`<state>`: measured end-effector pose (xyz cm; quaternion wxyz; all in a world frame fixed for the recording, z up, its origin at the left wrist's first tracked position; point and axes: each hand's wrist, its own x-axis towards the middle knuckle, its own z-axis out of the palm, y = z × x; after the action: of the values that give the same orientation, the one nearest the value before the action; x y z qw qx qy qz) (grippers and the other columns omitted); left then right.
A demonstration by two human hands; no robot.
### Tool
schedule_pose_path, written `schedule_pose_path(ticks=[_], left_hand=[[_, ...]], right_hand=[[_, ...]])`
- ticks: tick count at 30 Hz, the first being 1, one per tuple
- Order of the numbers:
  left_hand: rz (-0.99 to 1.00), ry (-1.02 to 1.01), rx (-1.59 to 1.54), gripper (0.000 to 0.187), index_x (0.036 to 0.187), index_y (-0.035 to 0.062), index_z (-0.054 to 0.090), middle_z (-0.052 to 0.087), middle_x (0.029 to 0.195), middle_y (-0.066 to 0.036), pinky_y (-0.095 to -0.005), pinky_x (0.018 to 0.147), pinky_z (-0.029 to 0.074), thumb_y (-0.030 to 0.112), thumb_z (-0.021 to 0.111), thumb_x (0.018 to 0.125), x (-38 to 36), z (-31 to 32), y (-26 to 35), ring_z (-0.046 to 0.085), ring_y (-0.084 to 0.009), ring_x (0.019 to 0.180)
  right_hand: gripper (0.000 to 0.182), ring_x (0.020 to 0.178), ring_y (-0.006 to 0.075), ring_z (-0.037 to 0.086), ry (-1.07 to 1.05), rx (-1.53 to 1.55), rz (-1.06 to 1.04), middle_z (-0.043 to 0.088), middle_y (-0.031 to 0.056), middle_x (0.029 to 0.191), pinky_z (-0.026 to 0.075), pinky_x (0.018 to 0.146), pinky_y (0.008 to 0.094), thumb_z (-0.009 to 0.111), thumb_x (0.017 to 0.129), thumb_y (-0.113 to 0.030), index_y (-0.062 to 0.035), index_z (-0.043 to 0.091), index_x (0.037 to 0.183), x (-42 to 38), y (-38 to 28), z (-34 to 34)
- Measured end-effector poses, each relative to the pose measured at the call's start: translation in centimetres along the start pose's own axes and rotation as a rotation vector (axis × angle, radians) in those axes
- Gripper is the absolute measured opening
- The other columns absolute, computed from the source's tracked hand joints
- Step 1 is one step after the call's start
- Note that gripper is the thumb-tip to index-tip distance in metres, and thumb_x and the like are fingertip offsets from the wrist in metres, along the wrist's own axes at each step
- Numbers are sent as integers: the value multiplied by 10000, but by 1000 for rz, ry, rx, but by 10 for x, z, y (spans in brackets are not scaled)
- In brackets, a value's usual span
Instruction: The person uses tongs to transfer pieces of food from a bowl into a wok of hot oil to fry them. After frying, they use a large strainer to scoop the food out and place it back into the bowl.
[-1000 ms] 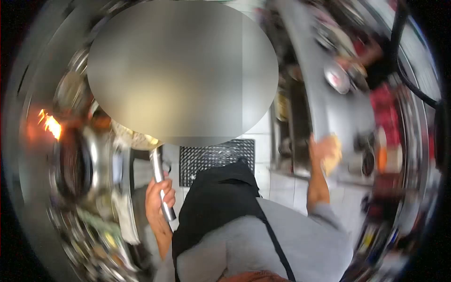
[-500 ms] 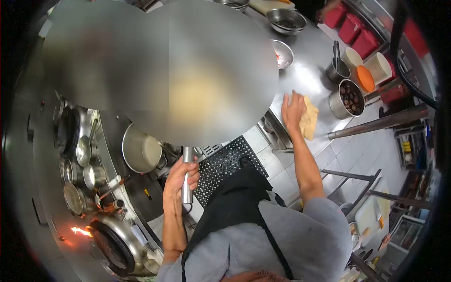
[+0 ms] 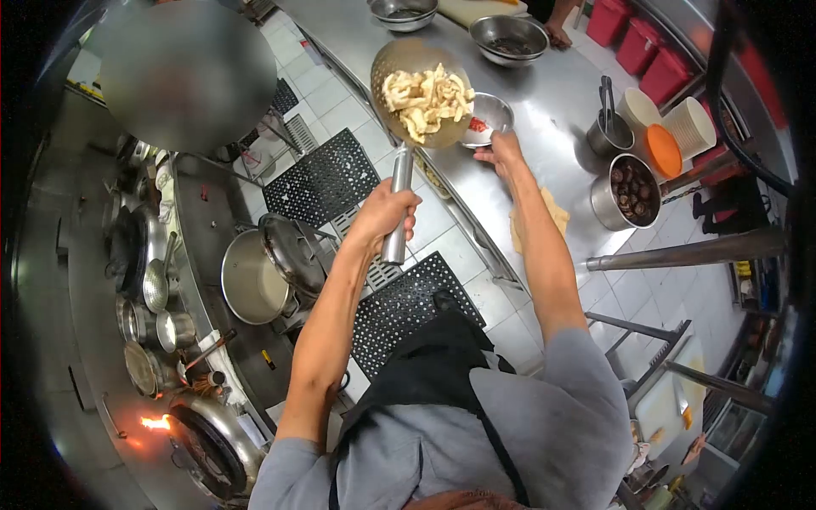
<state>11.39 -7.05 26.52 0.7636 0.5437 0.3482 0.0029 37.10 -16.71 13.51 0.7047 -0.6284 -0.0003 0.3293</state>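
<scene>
Left hand (image 3: 388, 215) clenched round ladle handle (image 3: 401, 172), pale strips (image 3: 427, 100) in scoop (image 3: 391, 68); right hand (image 3: 501, 155) pinching rim of metal bowl (image 3: 497, 108)

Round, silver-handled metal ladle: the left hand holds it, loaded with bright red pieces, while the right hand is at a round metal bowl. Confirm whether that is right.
Wrong load: the head view shows pale yellow pieces, not bright red, on the round, silver-handled metal ladle. The left hand does hold it, and the right hand is at a round metal bowl.
</scene>
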Motion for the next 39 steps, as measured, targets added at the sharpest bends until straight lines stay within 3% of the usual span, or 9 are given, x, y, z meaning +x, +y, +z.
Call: schedule_pose_path(ticks=[8, 10, 16, 19, 22, 25, 32, 36, 39], left_hand=[[135, 218, 542, 368, 1096, -59, 407, 522, 657, -88, -320, 365, 453, 81, 557, 791, 29, 16, -22, 545, -160, 455], [157, 236, 601, 367, 1088, -63, 407, 543, 665, -106, -327, 378, 463, 84, 561, 790, 27, 23, -20, 568, -174, 468], [332, 299, 915, 373, 1077, -51, 421, 608, 700, -192, -390, 510, 511, 98, 581, 776, 43, 36, -40, 634, -287, 554], [450, 291, 1040, 356, 1072, -35, 435, 615, 710, -212, -414, 549, 513, 106, 576, 777, 35, 35, -30, 642, -328, 591], [526, 316, 986, 335, 1060, -25, 444, 605, 684, -177, -391, 502, 508, 108, 573, 781, 28, 38, -15, 637, -281, 557], [306, 224, 637, 307, 1057, -20, 436, 513, 620, -72, -313, 369, 441, 86, 554, 795, 13, 45, 6, 543, -158, 441], [166, 160, 90, 339, 1106, -28, 401, 476, 609, -36, -278, 341, 418, 40, 540, 804, -50, 7, 1, 462, -122, 398], [124, 296, -208, 300, 1094, 32, 449, 430, 633, -16, -245, 329, 364, 37, 548, 810, -121, -47, -35, 424, -87, 420], [90, 455, -355, 296, 1059, 55, 429, 416, 631, -23, -252, 336, 359, 39, 567, 797, -183, -78, -80, 417, -100, 415]], right_hand=[[443, 730, 225, 636, -83, -19, -35, 579, 158, 1095, 567, 529, 322, 347, 896, -44, -73, 339, 1337, -17, 6, 0], [433, 769, 277, 656, -82, 3, -51, 537, 212, 1149, 587, 534, 336, 349, 902, -34, -4, 282, 1328, -22, 5, -1], [389, 871, 283, 623, -194, 266, 36, 550, 199, 1136, 577, 621, 386, 383, 892, -2, 30, 381, 1280, -34, 19, -16], [372, 927, 317, 604, -32, 490, 181, 523, 231, 1156, 571, 704, 423, 394, 887, 4, 77, 391, 1252, -39, 29, -27], [383, 974, 366, 583, -55, 606, 202, 497, 272, 1197, 539, 777, 480, 361, 893, 7, 120, 375, 1259, -40, 38, -41], [390, 978, 369, 582, -61, 571, 162, 493, 273, 1202, 536, 779, 489, 370, 884, 11, 118, 373, 1260, -47, 38, -45], [363, 945, 345, 620, -113, 428, 134, 557, 221, 1153, 564, 716, 466, 414, 887, 0, 62, 420, 1245, -62, 32, -41], [355, 894, 326, 622, 40, 438, 114, 569, 216, 1123, 567, 701, 449, 383, 863, 13, 81, 435, 1207, -60, 42, -42], [352, 878, 320, 626, -30, 274, 39, 574, 209, 1113, 573, 689, 440, 387, 862, 8, 92, 438, 1200, -77, 38, -35]])
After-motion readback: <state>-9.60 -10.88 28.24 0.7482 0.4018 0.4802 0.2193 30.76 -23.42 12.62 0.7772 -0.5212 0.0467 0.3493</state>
